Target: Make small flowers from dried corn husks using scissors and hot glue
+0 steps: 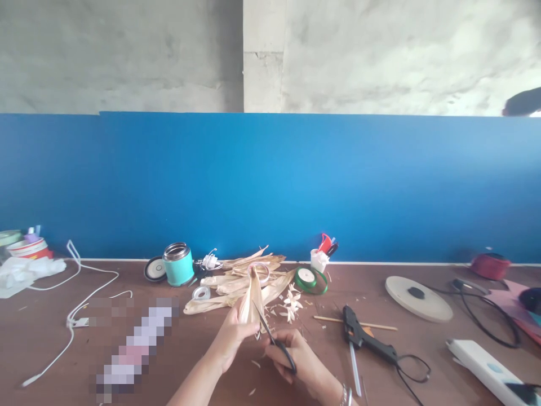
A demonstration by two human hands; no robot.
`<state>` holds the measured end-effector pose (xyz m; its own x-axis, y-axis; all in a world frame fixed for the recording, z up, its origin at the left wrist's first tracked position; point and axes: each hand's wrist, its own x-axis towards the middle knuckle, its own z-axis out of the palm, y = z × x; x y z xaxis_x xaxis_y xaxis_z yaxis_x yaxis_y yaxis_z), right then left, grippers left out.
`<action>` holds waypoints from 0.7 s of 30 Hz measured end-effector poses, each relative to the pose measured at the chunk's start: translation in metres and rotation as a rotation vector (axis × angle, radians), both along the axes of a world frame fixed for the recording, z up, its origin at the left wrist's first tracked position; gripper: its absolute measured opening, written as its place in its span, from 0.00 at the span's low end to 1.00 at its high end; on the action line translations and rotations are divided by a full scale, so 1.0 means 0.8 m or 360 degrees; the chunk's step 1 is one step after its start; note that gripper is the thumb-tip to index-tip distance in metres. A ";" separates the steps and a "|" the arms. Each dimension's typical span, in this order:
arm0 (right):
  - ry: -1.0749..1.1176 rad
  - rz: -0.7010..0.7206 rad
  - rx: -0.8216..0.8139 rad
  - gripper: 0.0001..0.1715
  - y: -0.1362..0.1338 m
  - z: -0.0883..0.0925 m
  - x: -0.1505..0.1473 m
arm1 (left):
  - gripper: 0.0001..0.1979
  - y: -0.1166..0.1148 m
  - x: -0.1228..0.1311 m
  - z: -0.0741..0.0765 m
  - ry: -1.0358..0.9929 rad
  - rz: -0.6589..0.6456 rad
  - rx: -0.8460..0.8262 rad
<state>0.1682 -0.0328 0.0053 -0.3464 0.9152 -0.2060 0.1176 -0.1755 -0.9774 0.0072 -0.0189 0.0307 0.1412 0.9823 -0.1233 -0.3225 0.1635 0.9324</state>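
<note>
Near the middle of the table, my left hand [234,334] pinches a pale dried corn husk [252,296], its pointed tip upward. My right hand [291,352] is closed around the handles of black scissors [282,351]. The scissor blades lie against the husk's right side, close to my left thumb; whether they are parted is hard to tell. Behind my hands lies a heap of more dried husks [228,285]. Small star-shaped pieces cut from husk [291,304] rest to the right of it, with loose scraps scattered about.
A glue gun [367,338] and a thin wooden stick [333,320] lie to the right, before a round lid [418,299]. Green ribbon [305,277], a cup of pens [319,260] and a turquoise jar [178,267] stand behind. White cables [80,299] trail on the left. A blue partition [270,186] closes the back.
</note>
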 end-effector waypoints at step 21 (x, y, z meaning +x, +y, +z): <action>0.0011 -0.0012 0.0051 0.18 0.001 0.000 0.000 | 0.31 0.006 -0.002 -0.009 -0.0054 0.0010 -0.0018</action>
